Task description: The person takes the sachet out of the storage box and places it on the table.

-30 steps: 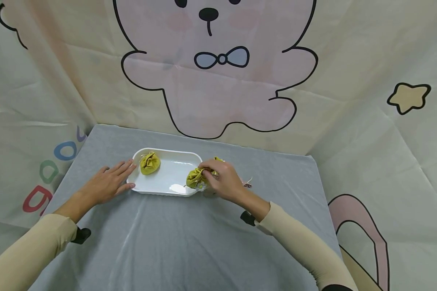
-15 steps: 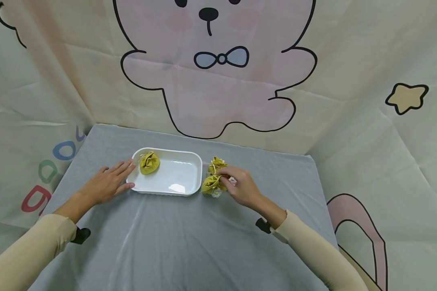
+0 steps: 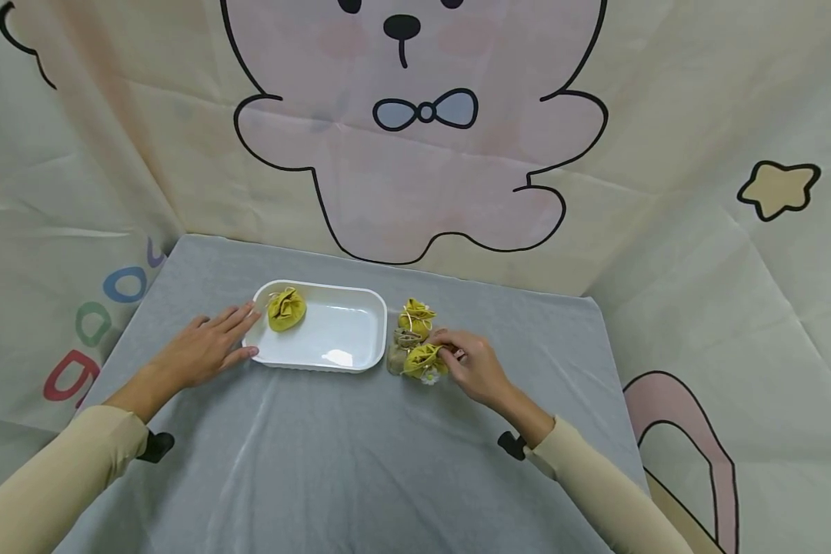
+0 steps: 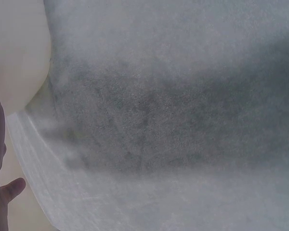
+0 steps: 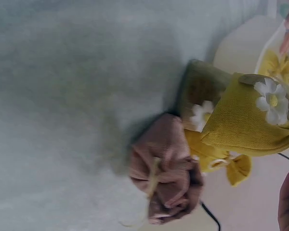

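Note:
My right hand (image 3: pixel 476 371) pinches a yellow drawstring pouch (image 3: pixel 424 362) by its gathered neck. In the right wrist view this pouch, with a white flower on it, hangs over a cluster of pouches. They are a grey-green pouch (image 5: pixel 197 82), another yellow pouch (image 5: pixel 207 149) and a mauve pouch (image 5: pixel 166 168) tied with string. The mauve one is mostly hidden by the hand in the head view. My left hand (image 3: pixel 208 350) rests with fingers outstretched on the left rim of a white tray (image 3: pixel 339 331). Inside the tray's left end sits a further yellow pouch (image 3: pixel 287 309).
A grey cloth (image 3: pixel 305 446) covers the table. Printed fabric walls (image 3: pixel 630 192) stand close behind and on both sides. The pouch cluster lies just right of the tray.
My right hand has carried the yellow pouch from over the tray's right edge to the right, above the other pouches. My left hand stays on the tray rim.

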A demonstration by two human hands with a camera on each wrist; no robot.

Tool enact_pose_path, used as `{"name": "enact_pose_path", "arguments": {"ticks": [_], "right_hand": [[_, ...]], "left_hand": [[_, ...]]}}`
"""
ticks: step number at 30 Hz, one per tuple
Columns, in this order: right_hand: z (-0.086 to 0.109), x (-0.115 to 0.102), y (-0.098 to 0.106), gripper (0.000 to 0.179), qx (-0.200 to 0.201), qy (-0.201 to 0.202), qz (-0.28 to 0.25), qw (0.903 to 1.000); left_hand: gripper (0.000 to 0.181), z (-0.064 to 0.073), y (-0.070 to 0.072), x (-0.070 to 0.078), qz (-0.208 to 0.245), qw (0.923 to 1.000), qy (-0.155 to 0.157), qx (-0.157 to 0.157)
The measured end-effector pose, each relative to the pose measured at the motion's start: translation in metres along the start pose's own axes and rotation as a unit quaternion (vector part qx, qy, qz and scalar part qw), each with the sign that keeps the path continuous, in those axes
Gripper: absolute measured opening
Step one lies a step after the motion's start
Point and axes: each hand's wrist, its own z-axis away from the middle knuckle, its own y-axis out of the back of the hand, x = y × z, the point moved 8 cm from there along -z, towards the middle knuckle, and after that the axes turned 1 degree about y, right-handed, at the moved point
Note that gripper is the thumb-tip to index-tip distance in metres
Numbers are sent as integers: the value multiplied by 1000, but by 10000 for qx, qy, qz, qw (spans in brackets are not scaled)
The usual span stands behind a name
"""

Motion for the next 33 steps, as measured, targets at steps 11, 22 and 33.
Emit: {"name": "enact_pose_path", "arguments": {"ticks": [11, 22, 33], "right_hand": [[19, 22, -5, 19, 55, -311, 388, 9987], [27, 22, -2, 19, 93, -308, 251, 9992], [39, 43, -15, 19, 12, -336, 511, 9981]], "left_hand": [[76, -1, -1, 1, 10, 10000, -5, -11], [77, -2, 1, 1, -13, 10000, 32, -29], [77, -1, -1, 1, -28, 10000, -4, 13]]}}
